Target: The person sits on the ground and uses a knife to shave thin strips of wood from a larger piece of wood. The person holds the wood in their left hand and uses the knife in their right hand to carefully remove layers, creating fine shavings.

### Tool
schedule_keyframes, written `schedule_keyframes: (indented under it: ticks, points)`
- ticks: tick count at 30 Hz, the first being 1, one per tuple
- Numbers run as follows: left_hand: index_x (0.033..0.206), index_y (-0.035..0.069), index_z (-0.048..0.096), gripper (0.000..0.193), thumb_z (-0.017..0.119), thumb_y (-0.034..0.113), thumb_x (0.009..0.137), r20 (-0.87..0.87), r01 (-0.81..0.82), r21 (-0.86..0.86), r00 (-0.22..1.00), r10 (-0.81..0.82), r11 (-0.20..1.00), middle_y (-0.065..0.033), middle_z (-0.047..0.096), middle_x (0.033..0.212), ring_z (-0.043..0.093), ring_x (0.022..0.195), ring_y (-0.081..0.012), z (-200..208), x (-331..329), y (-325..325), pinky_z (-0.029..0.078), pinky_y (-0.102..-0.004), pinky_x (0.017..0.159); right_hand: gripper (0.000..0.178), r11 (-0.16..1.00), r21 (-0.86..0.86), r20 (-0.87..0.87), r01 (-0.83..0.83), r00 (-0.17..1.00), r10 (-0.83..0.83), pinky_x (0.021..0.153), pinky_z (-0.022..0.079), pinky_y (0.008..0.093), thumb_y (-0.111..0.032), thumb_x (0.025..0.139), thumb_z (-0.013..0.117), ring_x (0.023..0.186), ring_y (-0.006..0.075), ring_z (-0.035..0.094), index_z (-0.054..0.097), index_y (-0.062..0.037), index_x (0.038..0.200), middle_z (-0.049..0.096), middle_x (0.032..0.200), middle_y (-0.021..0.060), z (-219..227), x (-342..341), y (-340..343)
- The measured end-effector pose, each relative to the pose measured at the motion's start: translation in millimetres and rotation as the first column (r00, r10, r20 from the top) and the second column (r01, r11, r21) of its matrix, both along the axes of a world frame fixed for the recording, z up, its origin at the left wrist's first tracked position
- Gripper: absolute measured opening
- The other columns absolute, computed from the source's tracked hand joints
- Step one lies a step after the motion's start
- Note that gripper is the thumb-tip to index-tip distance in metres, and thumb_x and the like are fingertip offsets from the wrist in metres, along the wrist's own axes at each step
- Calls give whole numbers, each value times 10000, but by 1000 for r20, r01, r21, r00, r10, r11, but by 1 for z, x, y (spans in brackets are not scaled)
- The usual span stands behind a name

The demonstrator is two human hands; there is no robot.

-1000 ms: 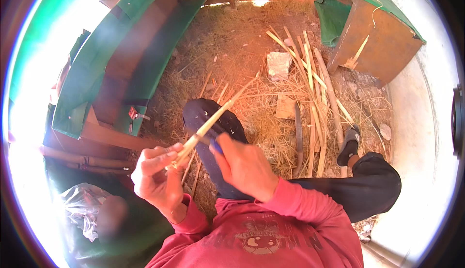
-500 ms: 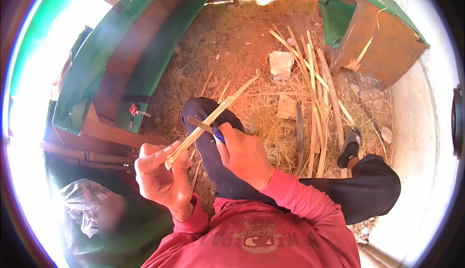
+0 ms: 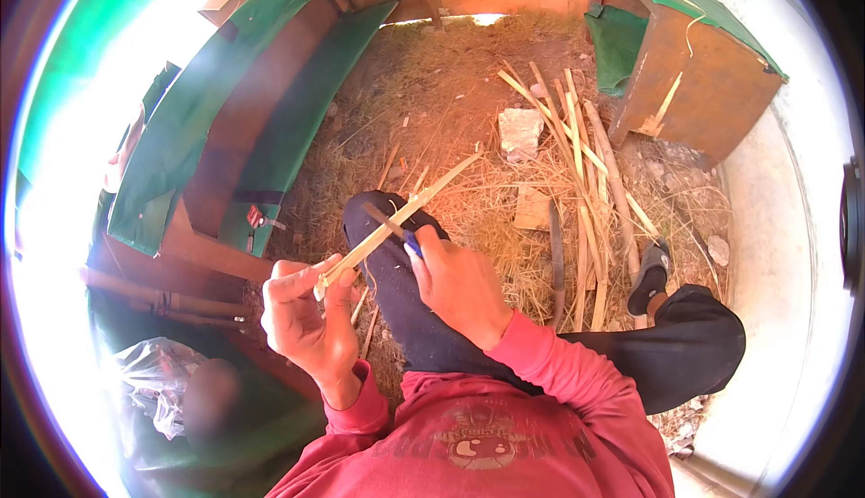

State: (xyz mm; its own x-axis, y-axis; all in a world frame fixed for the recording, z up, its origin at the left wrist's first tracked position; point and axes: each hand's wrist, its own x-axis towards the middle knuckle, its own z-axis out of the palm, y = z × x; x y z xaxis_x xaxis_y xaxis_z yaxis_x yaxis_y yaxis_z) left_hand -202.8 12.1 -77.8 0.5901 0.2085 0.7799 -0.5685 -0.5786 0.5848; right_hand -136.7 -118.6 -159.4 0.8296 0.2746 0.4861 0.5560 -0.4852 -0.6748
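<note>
A pale split strip of wood, perhaps bamboo (image 3: 441, 183), slants away from me over my bent knee. My left hand (image 3: 311, 322) pinches its near end between thumb and fingers. In my right hand (image 3: 461, 291) is a knife (image 3: 387, 221) with a blue handle, my fingers wrapped round it. The blade lies across the strip around its middle, touching it. A thin curl of shaving hangs beside the strip, near my left fingertips.
Several long sticks and strips (image 3: 586, 183) lie on the straw-strewn ground at right. Near them are a pale stone block (image 3: 521, 133), a small wood block (image 3: 532, 207) and a dark curved blade-like piece (image 3: 557, 264). A green-topped wooden bench (image 3: 311, 129) stands left, a wooden cabinet (image 3: 712, 93) far right.
The knife blade has shifted slightly away from me along the strip. The strip and my left hand have moved a little to the right, and a thin shaving now shows.
</note>
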Motion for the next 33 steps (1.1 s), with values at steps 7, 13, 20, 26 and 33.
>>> schedule_keyframes:
  ticks: [7, 13, 20, 26, 33]
  points:
    - [954, -16, 508, 203, 654, -99, 839, 3, 15, -27, 1000, -15, 1000, -135, 586, 846, 563, 601, -125, 1, 4, -1, 469, -221, 523, 155, 1000, 17, 21, 10, 1000, -11, 478, 461, 473, -147, 905, 579, 560, 379, 605, 480, -39, 958, 582, 627, 176, -4, 5, 2]
    - [947, -20, 519, 199, 664, -94, 834, -36, 28, -12, 999, -29, 1000, -136, 587, 847, 569, 594, -122, 4, 0, -4, 480, -222, 539, 172, 997, -8, -63, 83, 995, -83, 441, 438, 488, -192, 947, 548, 482, 394, 573, 494, -33, 981, 557, 552, 182, -25, 23, -1]
    - [944, -60, 542, 204, 661, -143, 802, 15, 16, -95, 1000, -15, 995, -156, 597, 833, 607, 608, -150, 0, 1, -4, 504, -238, 553, 209, 990, -4, -48, 141, 989, -141, 420, 428, 460, -212, 944, 554, 471, 351, 578, 528, -19, 1020, 564, 560, 172, -62, 37, 2]
    - [949, -39, 534, 194, 668, -101, 823, 7, 30, 10, 1000, -30, 999, -149, 590, 843, 576, 592, -136, 4, 5, -6, 486, -225, 522, 244, 993, 5, -45, 120, 992, -120, 440, 437, 470, -219, 946, 557, 502, 369, 591, 521, 12, 1016, 572, 578, 182, -21, 29, -1]
    - [969, -21, 540, 208, 683, -74, 827, 25, 50, 15, 998, -50, 999, -160, 608, 863, 588, 600, -150, 0, 2, 1, 498, -235, 508, 225, 998, 20, -96, -59, 994, 61, 487, 468, 494, -215, 947, 543, 557, 405, 607, 494, -15, 1038, 595, 622, 203, 12, 6, -10]
